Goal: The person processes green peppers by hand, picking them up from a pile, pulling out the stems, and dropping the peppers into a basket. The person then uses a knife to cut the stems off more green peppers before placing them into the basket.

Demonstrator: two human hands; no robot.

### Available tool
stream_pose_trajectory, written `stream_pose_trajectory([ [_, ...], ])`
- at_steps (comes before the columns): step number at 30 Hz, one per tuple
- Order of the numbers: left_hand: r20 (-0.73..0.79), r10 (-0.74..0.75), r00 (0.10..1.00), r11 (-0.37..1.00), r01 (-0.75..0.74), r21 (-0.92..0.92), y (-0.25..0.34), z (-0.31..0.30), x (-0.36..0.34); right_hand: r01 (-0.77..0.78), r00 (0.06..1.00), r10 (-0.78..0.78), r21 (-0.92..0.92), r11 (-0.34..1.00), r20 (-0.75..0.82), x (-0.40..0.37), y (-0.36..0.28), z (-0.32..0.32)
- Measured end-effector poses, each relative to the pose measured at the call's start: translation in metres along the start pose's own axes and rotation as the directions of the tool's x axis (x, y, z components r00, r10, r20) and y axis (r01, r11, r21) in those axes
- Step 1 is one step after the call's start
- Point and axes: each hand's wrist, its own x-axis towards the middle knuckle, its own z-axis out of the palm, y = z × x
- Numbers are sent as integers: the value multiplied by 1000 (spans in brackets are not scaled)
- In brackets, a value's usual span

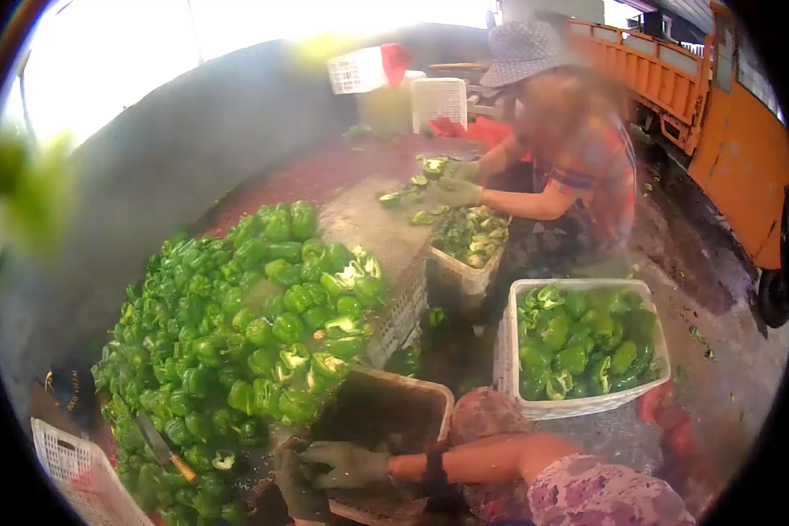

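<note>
My right hand (352,465), in a grey-green glove, reaches in from the lower right with its fingers curled. Close against it, my left hand (298,486) is gloved too and looks closed. What lies between them, if anything, I cannot make out. Both are beside a crate (443,412) with a dark inside, at the edge of a large heap of green bell peppers (228,324). Several cut peppers (329,364) with pale insides lie on the heap's near side. A knife (184,467) with a wooden handle rests on the peppers to the left.
Across from me a person in a hat (579,149) works with gloved hands over a crate of pepper scraps (473,241). A white crate of green peppers (587,408) stands on the floor at right. An orange truck (736,167) is behind. Another white crate (79,469) is lower left.
</note>
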Motion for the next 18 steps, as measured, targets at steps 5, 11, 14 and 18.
stream_pose_trajectory([
  [5,-48,54,997,992,-48,113,-7,-1,9,-37,999,34,104,994,38,0,-12,-11],
  [11,100,-25,995,994,36,-106,-21,-38,18,-122,989,96,255,959,112,2,-32,-20],
  [14,73,152,986,981,-160,108,-13,-9,8,-107,990,80,253,961,115,4,-21,-14],
  [18,124,241,963,920,-268,287,-16,-12,6,-216,958,168,198,956,230,9,-13,-16],
])
